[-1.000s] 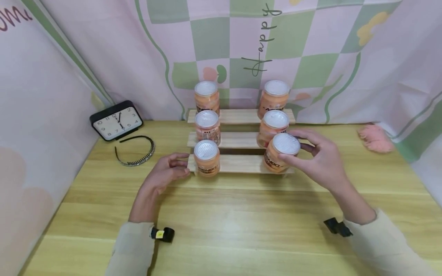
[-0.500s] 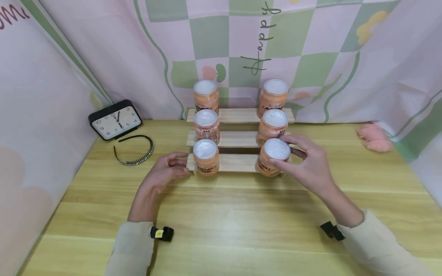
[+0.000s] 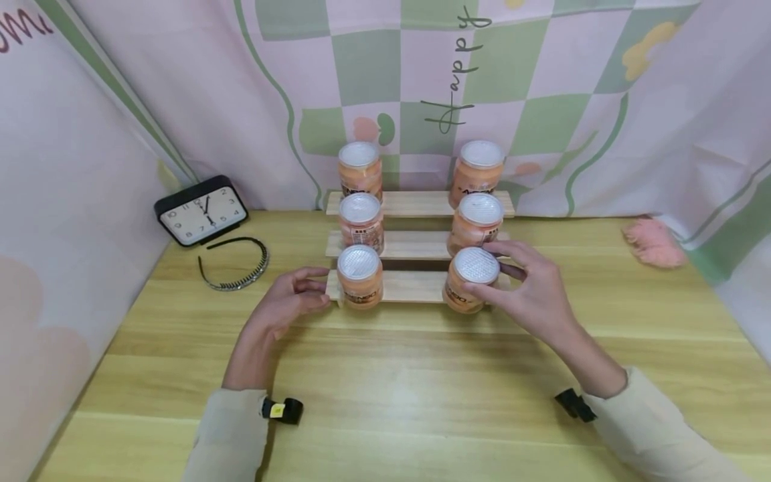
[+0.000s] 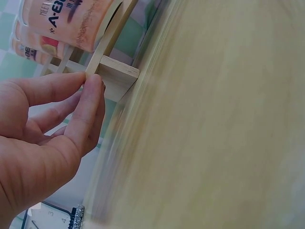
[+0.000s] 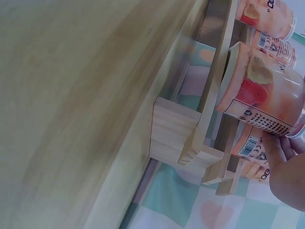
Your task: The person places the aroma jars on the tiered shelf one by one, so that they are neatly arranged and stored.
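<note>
A three-step wooden rack (image 3: 415, 286) holds peach-coloured jars with clear ridged lids, one near each end of every step. My left hand (image 3: 288, 294) pinches the left end of the lowest board between thumb and fingertips, as the left wrist view shows. With my right hand (image 3: 533, 288), I grip the front right jar (image 3: 460, 294), thumb at its front and fingers around the far side. In the right wrist view this jar (image 5: 271, 90) stands upright relative to the lowest board, its base right at the board. The front left jar (image 3: 360, 281) sits untouched beside my left hand.
Behind the rack hangs a green-and-white checked curtain (image 3: 434, 67). A black-framed clock (image 3: 205, 213) and a dark toothed headband (image 3: 243, 278) lie left on the wooden table (image 3: 385, 395). Something pink and fluffy (image 3: 653, 242) lies at the far right.
My right hand has brought the front right jar leftward and slightly toward me along the lowest step. The left hand keeps its hold on the board end.
</note>
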Motion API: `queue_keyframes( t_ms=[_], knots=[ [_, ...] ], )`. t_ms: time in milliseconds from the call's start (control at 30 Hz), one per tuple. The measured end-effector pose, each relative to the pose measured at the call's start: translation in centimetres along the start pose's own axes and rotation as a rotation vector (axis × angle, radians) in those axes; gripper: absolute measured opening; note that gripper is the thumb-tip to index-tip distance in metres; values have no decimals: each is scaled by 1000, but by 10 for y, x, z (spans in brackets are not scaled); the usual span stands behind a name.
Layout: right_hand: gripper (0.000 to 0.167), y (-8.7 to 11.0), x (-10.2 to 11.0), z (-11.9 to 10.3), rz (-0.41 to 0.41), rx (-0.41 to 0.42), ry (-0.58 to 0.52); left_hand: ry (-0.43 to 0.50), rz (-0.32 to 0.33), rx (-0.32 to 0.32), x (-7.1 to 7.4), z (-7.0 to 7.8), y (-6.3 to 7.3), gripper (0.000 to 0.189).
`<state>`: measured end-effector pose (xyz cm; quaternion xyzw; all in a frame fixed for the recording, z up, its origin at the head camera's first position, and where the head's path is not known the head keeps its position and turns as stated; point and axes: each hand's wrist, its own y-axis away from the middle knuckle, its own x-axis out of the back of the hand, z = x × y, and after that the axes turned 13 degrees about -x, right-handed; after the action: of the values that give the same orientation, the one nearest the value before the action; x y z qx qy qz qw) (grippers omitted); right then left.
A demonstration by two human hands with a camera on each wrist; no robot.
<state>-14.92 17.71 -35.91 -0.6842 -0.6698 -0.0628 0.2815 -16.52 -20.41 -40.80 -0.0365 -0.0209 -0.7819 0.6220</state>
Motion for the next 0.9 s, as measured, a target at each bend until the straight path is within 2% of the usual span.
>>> queue_keyframes(
  t_ms=[233, 567, 633, 767, 900],
  knots=[
    [59, 0, 1, 0, 5, 16, 52, 10, -6, -8, -1, 0, -1, 58],
    [60, 3, 3, -1, -18, 15, 54, 18, -15, -3, 0, 1, 0, 58],
    [59, 2, 4, -1, -24, 27, 50, -11, -15, -3, 0, 1, 0, 58],
    [54, 1, 5, 0, -35, 46, 27, -151, 0, 2, 3, 7, 1, 58],
    [46, -3, 9, 3, -12, 58, 14, -295, 43, -41, 5, 15, 0, 54]
  ],
)
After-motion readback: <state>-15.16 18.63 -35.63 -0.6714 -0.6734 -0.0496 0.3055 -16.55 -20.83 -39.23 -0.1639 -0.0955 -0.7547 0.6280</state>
